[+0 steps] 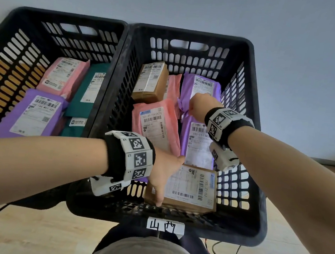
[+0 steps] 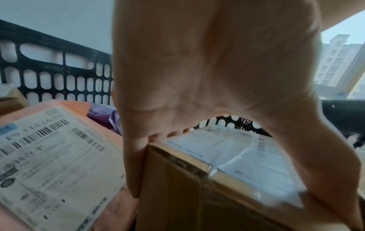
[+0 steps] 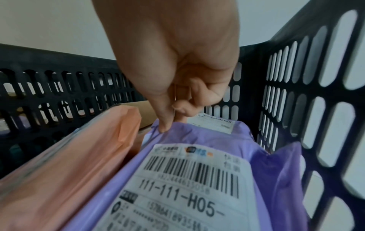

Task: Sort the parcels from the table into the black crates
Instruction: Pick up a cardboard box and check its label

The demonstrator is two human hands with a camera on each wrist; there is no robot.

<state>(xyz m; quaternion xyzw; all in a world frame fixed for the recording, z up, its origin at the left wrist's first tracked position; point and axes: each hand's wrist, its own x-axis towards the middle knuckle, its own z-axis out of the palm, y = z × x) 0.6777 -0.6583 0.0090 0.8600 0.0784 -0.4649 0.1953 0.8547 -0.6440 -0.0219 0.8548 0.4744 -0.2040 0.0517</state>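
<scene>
Your left hand (image 1: 163, 174) grips the cardboard box (image 1: 189, 189) at the right crate's (image 1: 253, 219) near wall; your right hand (image 1: 197, 107) pinches the purple mailer's (image 1: 198, 141) far end. Risk: the thin plastic slips or tears, or the box tips onto the pink mailer (image 1: 156, 124).

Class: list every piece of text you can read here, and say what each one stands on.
"111-111-H05": label of the purple plastic mailer pinched by the right hand.
"235-Z1 02": label of the brown cardboard box held by the left hand.
"山西": white tag on the right black crate.
The labels' fine print is too small to read.
</scene>
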